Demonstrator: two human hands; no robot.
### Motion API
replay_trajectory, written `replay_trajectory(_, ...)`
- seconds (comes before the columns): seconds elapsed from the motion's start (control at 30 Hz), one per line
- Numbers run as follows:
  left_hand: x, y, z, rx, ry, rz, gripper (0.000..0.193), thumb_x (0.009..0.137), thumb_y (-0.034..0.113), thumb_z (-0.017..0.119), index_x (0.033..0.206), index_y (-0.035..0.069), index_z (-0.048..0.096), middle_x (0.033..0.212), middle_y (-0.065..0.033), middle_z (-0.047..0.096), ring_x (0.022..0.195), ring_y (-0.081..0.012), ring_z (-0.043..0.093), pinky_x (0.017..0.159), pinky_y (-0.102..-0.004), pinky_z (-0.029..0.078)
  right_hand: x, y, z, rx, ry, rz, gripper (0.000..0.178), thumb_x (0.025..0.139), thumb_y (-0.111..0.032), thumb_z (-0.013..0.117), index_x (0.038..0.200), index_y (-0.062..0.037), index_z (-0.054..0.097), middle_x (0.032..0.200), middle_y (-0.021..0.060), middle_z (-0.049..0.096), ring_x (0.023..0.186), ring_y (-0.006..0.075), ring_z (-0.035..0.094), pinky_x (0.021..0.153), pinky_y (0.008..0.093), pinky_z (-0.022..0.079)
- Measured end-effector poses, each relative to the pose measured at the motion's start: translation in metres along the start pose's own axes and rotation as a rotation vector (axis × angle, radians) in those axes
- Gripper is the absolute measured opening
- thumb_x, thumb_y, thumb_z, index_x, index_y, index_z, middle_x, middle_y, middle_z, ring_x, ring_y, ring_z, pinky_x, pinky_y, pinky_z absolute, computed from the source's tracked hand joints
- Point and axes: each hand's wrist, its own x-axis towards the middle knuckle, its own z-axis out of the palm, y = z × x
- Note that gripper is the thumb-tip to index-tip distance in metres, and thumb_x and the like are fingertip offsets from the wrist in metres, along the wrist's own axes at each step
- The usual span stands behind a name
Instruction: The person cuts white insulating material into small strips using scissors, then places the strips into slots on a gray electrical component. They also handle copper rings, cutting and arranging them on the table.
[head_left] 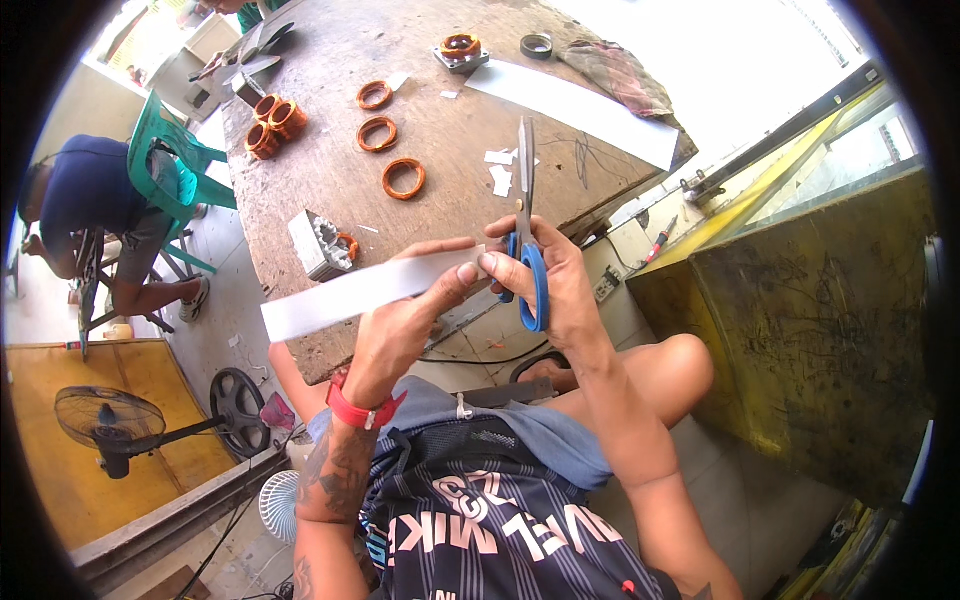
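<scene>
My left hand (pixel 425 290) pinches a long white paper strip (pixel 340 300) near its right end, between thumb and fingers. The strip's other end reaches out to the left past my wrist. In my right hand (pixel 550 275) is a pair of scissors (pixel 525 180) with blue handles, the blades pointing away from me and close together. My right thumb and fingertips meet the strip's end beside my left thumb. Small white paper scraps (pixel 500 178) lie on the wooden table (pixel 330 60) beyond my hands.
Copper wire coils (pixel 404 179) sit on the table, with several bundled ones (pixel 275 125) farther left. A metal stator block (pixel 322 247), a wide white sheet (pixel 580 110) and a cloth (pixel 618 75) lie there too. At left, a person (pixel 95 200) bends beside a green chair (pixel 165 160); a fan (pixel 110 425) stands below.
</scene>
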Motion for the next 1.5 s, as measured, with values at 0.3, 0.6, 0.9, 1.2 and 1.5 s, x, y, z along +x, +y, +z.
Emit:
replay_trajectory(0.3, -0.007, -0.015, -0.002, -0.115, 0.186, 0.093, 0.038, 0.104, 0.025, 0.070, 0.132, 0.000, 0.063, 0.104, -0.0124, 0.073, 0.096, -0.0173, 0.073, 0.084, -0.0312, 0.061, -0.001, -0.001, 0.003, -0.165, 0.033, -0.098, 0.029, 0.095, -0.013, 0.080, 0.119, -0.0027, 0.068, 0.090, 0.0002, 0.069, 0.081, 0.0056, 0.063, 0.072, 0.0224, 0.053)
replay_trajectory(0.6, 0.027, 0.004, -0.010, -0.485, 0.232, 0.123, 0.033, 0.107, 0.014, 0.061, 0.135, -0.002, 0.055, 0.126, -0.0246, 0.067, 0.108, -0.0308, 0.075, 0.095, -0.0371, 0.064, -0.032, 0.005, 0.009, -0.394, -0.038, 0.091, 0.051, 0.087, -0.041, 0.089, 0.110, 0.0006, 0.071, 0.078, 0.0034, 0.071, 0.072, 0.0068, 0.059, 0.065, 0.0260, 0.049)
replay_trajectory(0.9, 0.035, 0.000, -0.008, -0.496, 0.174, 0.120, 0.032, 0.108, 0.010, 0.059, 0.137, -0.002, 0.054, 0.126, -0.0242, 0.067, 0.110, -0.0308, 0.075, 0.095, -0.0366, 0.064, -0.026, 0.000, 0.016, -0.394, -0.081, 0.194, 0.052, 0.088, -0.041, 0.088, 0.112, 0.0026, 0.072, 0.083, 0.0049, 0.072, 0.076, 0.0080, 0.060, 0.069, 0.0271, 0.051)
replay_trajectory(1.2, 0.037, -0.006, -0.009, -0.500, 0.171, 0.111, 0.032, 0.107, 0.010, 0.060, 0.136, -0.002, 0.055, 0.125, -0.0228, 0.068, 0.108, -0.0290, 0.075, 0.094, -0.0354, 0.064, -0.026, 0.004, 0.015, -0.334, -0.092, 0.188, 0.048, 0.090, -0.038, 0.087, 0.111, 0.0026, 0.072, 0.084, 0.0067, 0.074, 0.078, 0.0079, 0.064, 0.069, 0.0268, 0.053)
replay_trajectory(1.5, 0.037, -0.008, -0.008, -0.481, 0.172, 0.086, 0.030, 0.107, 0.011, 0.062, 0.134, -0.002, 0.058, 0.122, -0.0206, 0.069, 0.107, -0.0278, 0.076, 0.093, -0.0343, 0.064, -0.017, 0.012, 0.017, -0.382, -0.063, 0.149, 0.039, 0.093, -0.032, 0.085, 0.107, -0.0001, 0.069, 0.072, -0.0020, 0.061, 0.060, 0.0048, 0.053, 0.052, 0.0225, 0.042)
